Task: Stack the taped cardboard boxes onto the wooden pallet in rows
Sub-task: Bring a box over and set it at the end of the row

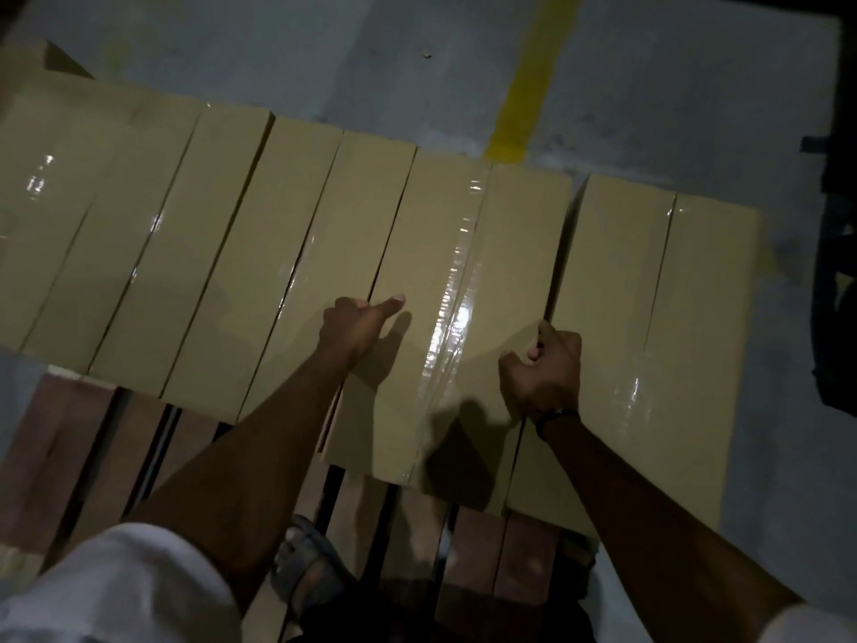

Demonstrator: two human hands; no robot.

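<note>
A person's left hand (pixel 357 328) and right hand (pixel 543 373) grip the taped box (pixel 410 392) by its edges mid-frame; one row (pixel 208 234) laid, lower-frame pallet (pixel 60 438) slats unfilled

Warehouse or goods-storage floor, dimly lit.

A grey painted concrete floor (pixel 324 62) is seen, scuffed in places and marked with a broad yellow line (pixel 533 76). A wooden pallet (pixel 79 447) of reddish-brown slats is laid directly on it. Identical plain cardboard boxes (pixel 232 225) are ranged across the pallet side by side in a tight row, each sealed along its seam with clear glossy tape (pixel 457 290). A dark piece of equipment (pixel 834 271) is cut off at the right edge and cannot be identified.
</note>
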